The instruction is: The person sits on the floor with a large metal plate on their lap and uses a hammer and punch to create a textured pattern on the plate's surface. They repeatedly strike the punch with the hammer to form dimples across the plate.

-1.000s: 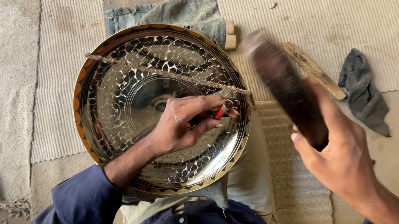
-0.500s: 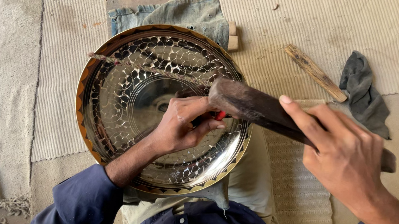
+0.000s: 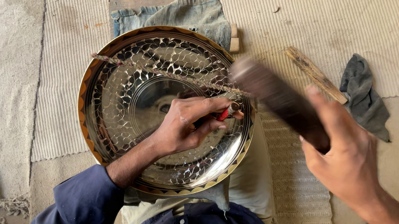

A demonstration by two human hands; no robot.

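Chisel [image 3: 225, 113] clamped in left hand [image 3: 181, 125] on tray [image 3: 107, 93], right hand [image 3: 346, 155] gripping hammer [image 3: 278, 98] just above.

We see a grey rag [image 3: 365, 97] beside a wooden stick [image 3: 315, 74] on the ribbed woven mat [image 3: 329, 21], with folded denim cloth [image 3: 182, 14] further left.

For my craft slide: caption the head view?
Left hand steadies a punch on a patterned metal tray; right hand swings a mallet.

Tray on our lap, tools to its right

We see the round hammered metal tray [image 3: 120, 111] on folded denim cloth [image 3: 182, 14]; right lie a wooden stick [image 3: 315, 75] and crumpled grey rag [image 3: 365, 97].
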